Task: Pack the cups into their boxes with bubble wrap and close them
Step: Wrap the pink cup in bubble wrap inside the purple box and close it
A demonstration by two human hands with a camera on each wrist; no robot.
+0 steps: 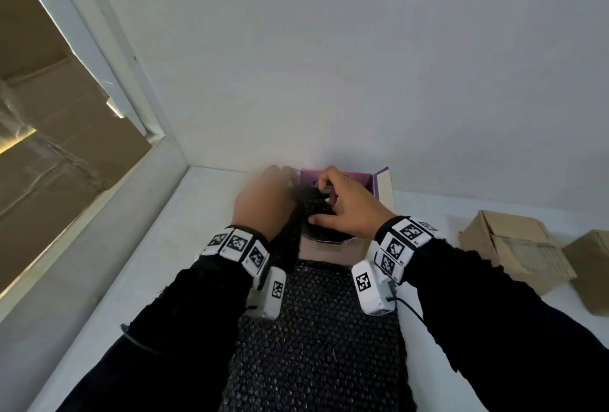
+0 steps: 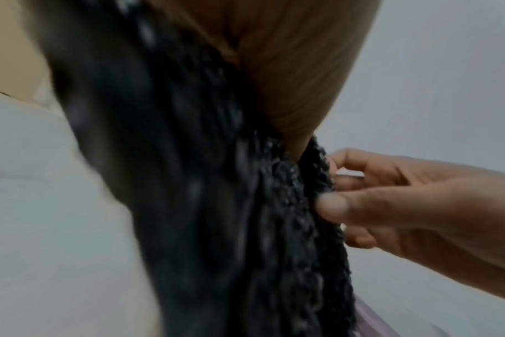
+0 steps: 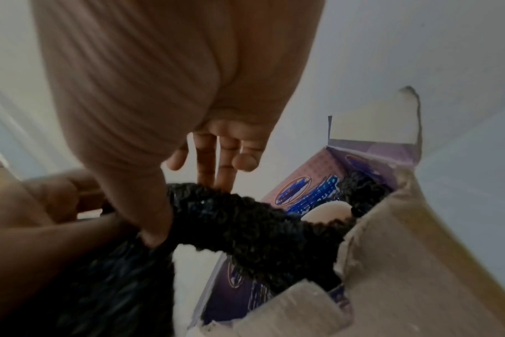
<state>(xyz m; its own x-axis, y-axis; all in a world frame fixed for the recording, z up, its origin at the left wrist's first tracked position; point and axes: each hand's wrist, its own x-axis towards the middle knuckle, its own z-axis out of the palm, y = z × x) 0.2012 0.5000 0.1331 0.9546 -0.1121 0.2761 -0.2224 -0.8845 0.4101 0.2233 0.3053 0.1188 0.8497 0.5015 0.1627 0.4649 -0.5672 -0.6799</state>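
A purple printed box [image 1: 359,181] stands open at the back wall with its flaps up. A long sheet of black bubble wrap [image 1: 316,329] runs from my lap into the box. My left hand [image 1: 263,200] grips the bunched wrap at the box's left side; it is motion-blurred. My right hand [image 1: 342,204] pinches the wrap over the opening between thumb and fingers. In the right wrist view a pale cup [image 3: 326,213] shows inside the box [image 3: 297,182], half covered by the wrap [image 3: 245,221]. The left wrist view shows the wrap [image 2: 216,205] and my right hand [image 2: 418,205] pinching it.
Two plain cardboard boxes [image 1: 514,253] [image 1: 590,273] sit on the white table [image 1: 131,247] to the right. A white wall rises right behind the purple box. A window frame [image 1: 99,59] borders the table on the left.
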